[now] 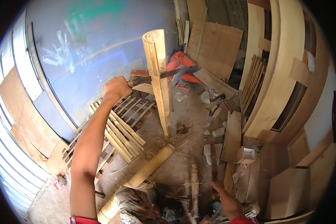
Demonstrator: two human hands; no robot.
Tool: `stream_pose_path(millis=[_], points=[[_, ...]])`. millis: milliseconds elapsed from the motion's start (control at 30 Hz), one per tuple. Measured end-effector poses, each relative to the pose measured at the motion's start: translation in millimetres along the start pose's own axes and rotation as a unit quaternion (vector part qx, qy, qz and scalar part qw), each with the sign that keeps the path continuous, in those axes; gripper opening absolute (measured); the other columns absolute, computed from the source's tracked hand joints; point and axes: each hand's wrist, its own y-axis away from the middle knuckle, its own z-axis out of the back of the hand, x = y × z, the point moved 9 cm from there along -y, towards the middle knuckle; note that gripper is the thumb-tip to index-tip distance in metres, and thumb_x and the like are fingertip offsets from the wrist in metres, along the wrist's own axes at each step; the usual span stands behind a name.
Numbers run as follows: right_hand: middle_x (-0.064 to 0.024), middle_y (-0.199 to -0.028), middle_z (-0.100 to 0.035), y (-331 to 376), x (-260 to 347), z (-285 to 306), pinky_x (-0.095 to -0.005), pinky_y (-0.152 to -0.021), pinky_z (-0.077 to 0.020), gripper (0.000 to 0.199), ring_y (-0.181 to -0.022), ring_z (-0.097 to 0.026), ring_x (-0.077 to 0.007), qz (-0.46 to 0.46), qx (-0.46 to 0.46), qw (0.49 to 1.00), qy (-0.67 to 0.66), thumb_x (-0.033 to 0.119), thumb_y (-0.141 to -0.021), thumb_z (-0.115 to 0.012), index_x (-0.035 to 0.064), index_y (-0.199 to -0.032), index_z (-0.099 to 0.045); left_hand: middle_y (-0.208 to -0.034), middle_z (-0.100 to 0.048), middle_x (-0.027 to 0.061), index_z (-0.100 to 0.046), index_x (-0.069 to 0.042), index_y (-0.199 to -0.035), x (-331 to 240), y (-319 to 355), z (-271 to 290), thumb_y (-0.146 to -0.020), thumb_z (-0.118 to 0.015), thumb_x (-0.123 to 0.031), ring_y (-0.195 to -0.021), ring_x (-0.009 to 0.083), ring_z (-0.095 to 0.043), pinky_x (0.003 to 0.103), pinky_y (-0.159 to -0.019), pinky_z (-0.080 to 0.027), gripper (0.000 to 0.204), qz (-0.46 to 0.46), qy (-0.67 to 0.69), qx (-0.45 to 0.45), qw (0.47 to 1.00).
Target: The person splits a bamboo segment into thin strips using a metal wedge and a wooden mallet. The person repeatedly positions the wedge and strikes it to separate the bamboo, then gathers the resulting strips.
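A split bamboo length (155, 71) stands upright in front of me, its trough-like hollow showing at the top and its lower end near the floor. My left hand (117, 89) is closed around the handle of a machete (147, 80). The machete's dark blade lies across the bamboo at about mid-height, and its far end shows on the right side. Whether the blade sits inside a split I cannot tell. Low on the right, my right hand (219, 186) is closed on the lower end of a dark, flat wooden stick (214, 160), apart from the bamboo.
A whole bamboo pole (153, 166) lies slanting on the floor before my legs, amid loose fibres. Bamboo slats (119, 136) rest on a slatted rack at left. A blue-grey panel (89, 41) stands behind. Wooden boards (216, 48), orange cloth (181, 61) and rubble (218, 132) lie right.
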Motion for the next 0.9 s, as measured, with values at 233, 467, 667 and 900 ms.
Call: stream_pose_path(millis=[233, 467, 667, 900], points=[[-0.0209, -0.111, -0.070, 20.3, -27.6, 25.2, -0.0420, -0.090, -0.0516, 0.065, -0.109, -0.066, -0.0341, -0.070, -0.009, 0.998, -0.005, 0.048, -0.075, -0.069, -0.0049, -0.113, -0.066, -0.105, -0.067, 0.0313, -0.067, 0.010, -0.104, -3.5, -34.4, -50.5, -0.077, -0.069, -0.035, -0.103, 0.0416, -0.066, 0.044, -0.091, -0.053, 0.052, 0.048, 0.067, 0.005, 0.997], [-0.0252, -0.126, -0.060, -54.1, -86.4, -39.6, -0.0478, -0.098, -0.0486, 0.073, -0.117, -0.060, -0.0388, -0.104, -0.077, 0.991, -0.018, 0.041, -0.077, -0.073, -0.0044, -0.129, -0.051, -0.098, -0.068, 0.0314, -0.068, 0.010, -0.096, -21.3, -73.5, -43.9, -0.075, -0.070, -0.035, -0.096, 0.0407, -0.068, 0.043, -0.086, -0.053, 0.049, 0.012, 0.058, -0.039, 0.997], [-0.0294, -0.139, -0.047, -35.0, -50.6, -27.8, -0.0513, -0.107, -0.0390, 0.076, -0.129, -0.047, -0.0446, -0.022, -0.186, 0.982, -0.034, 0.037, -0.076, -0.076, -0.0044, -0.134, -0.048, -0.101, -0.068, 0.0315, -0.069, 0.009, -0.099, -12.9, -81.0, -44.5, -0.075, -0.068, -0.034, -0.099, 0.0415, -0.067, 0.043, -0.087, -0.053, 0.050, 0.025, 0.050, -0.031, 0.998], [-0.0340, -0.141, -0.041, 18.9, -21.1, -102.5, -0.0572, -0.115, -0.0217, 0.074, -0.136, -0.034, -0.0473, 0.235, -0.396, 0.883, 0.089, 0.040, -0.079, -0.069, -0.0061, -0.132, -0.048, -0.097, -0.069, 0.0305, -0.070, 0.009, -0.096, -36.2, -85.0, -53.0, -0.074, -0.069, -0.035, -0.095, 0.0415, -0.068, 0.044, -0.085, -0.053, 0.049, 0.003, 0.092, -0.031, 0.995]])
